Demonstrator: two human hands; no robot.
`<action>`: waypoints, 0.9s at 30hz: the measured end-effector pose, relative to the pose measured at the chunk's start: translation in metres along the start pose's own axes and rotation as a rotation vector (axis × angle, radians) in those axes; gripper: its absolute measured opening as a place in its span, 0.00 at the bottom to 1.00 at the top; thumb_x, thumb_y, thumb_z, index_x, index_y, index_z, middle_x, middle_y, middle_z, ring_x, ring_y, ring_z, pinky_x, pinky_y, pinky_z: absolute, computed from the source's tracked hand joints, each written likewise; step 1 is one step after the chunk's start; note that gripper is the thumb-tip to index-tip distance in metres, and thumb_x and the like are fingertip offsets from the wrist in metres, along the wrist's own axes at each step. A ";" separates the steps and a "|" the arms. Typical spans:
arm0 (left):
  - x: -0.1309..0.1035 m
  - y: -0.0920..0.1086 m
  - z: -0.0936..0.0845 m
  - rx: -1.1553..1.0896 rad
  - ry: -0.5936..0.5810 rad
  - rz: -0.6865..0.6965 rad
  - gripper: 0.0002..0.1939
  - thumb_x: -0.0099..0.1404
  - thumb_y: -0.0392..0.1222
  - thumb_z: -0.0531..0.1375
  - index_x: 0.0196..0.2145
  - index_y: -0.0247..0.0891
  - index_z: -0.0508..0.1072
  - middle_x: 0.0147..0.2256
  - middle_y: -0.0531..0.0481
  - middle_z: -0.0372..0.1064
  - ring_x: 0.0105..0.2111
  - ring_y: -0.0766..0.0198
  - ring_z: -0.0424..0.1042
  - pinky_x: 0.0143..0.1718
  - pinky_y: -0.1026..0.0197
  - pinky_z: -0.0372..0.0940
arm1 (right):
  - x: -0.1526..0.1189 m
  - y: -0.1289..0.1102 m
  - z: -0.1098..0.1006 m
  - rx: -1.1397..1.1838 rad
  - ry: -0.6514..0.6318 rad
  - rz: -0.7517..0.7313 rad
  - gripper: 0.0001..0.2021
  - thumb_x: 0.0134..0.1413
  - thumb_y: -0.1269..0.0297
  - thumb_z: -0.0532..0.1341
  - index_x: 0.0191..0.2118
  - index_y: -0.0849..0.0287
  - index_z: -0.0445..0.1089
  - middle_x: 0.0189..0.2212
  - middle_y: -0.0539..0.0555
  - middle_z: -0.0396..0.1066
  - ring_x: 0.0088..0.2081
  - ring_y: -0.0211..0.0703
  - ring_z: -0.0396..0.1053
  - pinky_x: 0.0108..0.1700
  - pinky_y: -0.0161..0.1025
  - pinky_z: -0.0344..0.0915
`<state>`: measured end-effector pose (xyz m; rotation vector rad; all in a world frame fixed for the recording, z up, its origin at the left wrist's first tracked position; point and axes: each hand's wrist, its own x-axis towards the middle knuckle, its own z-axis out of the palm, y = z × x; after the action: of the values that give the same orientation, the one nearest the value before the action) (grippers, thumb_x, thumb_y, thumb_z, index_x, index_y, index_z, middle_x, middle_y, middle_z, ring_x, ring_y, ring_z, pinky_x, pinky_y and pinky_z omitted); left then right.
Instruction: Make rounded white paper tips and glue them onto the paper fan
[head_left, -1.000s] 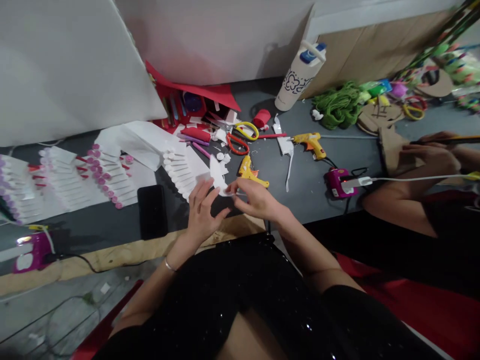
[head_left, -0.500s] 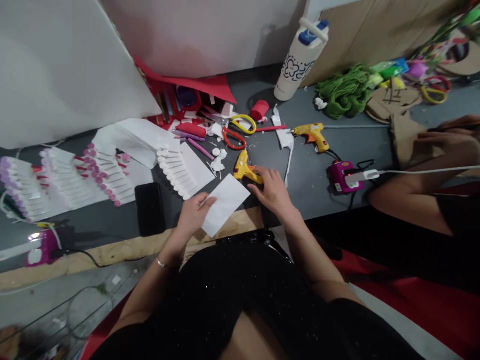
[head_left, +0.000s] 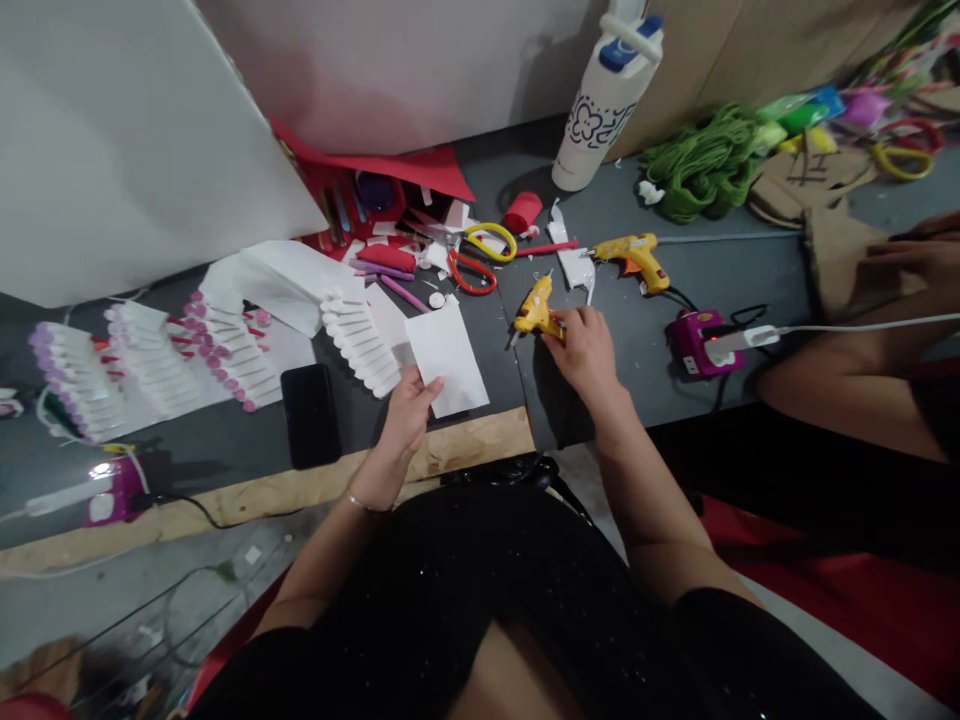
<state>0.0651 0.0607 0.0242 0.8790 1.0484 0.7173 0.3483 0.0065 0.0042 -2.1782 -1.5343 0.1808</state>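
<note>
My left hand pinches a white sheet of paper by its lower left edge, over the table's front. In my right hand is the handle of a yellow glue gun, its nozzle pointing away from me. A glue stick pokes out of the gun's back end. Just left of the paper lies a fan of white rolled sticks. Beyond the gun are scissors with one red and one yellow handle loop. A second glue gun rests to the right.
A black phone lies near the front edge, beside rows of pink-tipped sticks. Purple power adapters with cables sit at both sides. A tall bottle and green yarn stand behind. A co-worker's arm rests at right.
My right hand has taken hold of the glue gun and moved it to the right, lifting it. The paper in my left hand has turned more upright. The view has shifted slightly.
</note>
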 end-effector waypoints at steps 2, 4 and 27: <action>-0.001 -0.005 0.003 -0.035 -0.017 -0.070 0.31 0.49 0.57 0.76 0.45 0.37 0.76 0.39 0.44 0.83 0.41 0.53 0.82 0.45 0.52 0.75 | 0.012 -0.005 -0.006 0.021 0.008 -0.026 0.15 0.64 0.60 0.60 0.53 0.58 0.71 0.52 0.69 0.72 0.52 0.65 0.67 0.57 0.62 0.66; -0.004 -0.008 0.005 -0.038 0.002 -0.108 0.31 0.48 0.61 0.77 0.41 0.36 0.77 0.36 0.45 0.83 0.39 0.54 0.81 0.44 0.54 0.74 | 0.035 -0.018 -0.006 0.054 0.028 -0.086 0.15 0.68 0.59 0.57 0.55 0.58 0.70 0.55 0.68 0.71 0.56 0.64 0.67 0.61 0.63 0.65; -0.030 0.027 0.002 1.355 -0.118 0.926 0.19 0.78 0.35 0.49 0.51 0.36 0.79 0.38 0.42 0.81 0.41 0.56 0.79 0.40 0.55 0.69 | 0.061 -0.045 -0.067 0.507 -0.322 0.016 0.21 0.61 0.52 0.67 0.57 0.48 0.67 0.34 0.53 0.77 0.35 0.50 0.78 0.38 0.51 0.73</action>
<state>0.0546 0.0476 0.0605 2.6450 0.9145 0.6046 0.3564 0.0546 0.0926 -1.8116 -1.4324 0.8628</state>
